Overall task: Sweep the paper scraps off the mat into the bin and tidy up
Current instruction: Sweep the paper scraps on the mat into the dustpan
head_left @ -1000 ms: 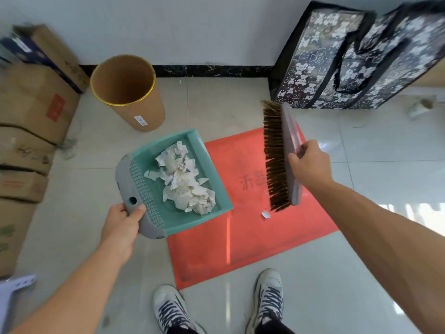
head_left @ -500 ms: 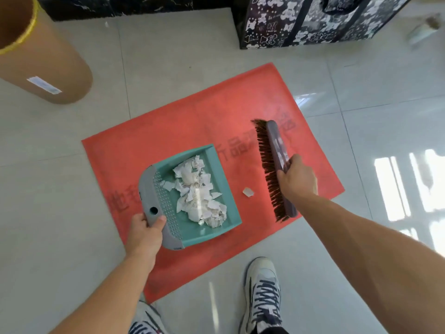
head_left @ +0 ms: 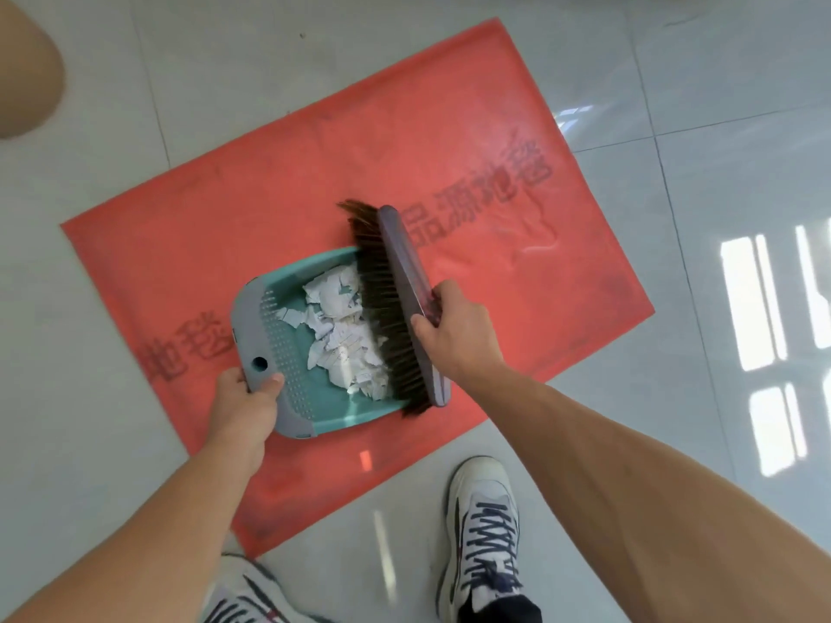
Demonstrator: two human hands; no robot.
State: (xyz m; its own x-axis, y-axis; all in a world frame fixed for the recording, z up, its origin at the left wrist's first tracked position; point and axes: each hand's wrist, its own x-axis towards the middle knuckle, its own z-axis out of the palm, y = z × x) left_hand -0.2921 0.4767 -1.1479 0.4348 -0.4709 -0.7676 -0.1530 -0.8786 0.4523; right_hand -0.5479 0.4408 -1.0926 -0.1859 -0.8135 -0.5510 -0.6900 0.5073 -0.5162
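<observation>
A teal dustpan (head_left: 330,409) with a grey handle end rests on the red mat (head_left: 472,141). My left hand (head_left: 245,404) grips its grey end. A heap of white paper scraps (head_left: 339,335) lies inside the pan. My right hand (head_left: 456,332) holds a grey hand brush (head_left: 407,285) with brown bristles, set along the pan's open right edge, bristles touching the scraps. No loose scrap shows on the mat.
The brown cardboard bin (head_left: 24,78) shows only as a blurred edge at the upper left. Glossy grey floor tiles (head_left: 719,128) surround the mat. My two white sneakers (head_left: 483,532) stand at the mat's near edge.
The dustpan came down onto the mat. The brush moved left to the pan's open edge, and the single loose scrap beside the pan is no longer visible. The camera tilted down.
</observation>
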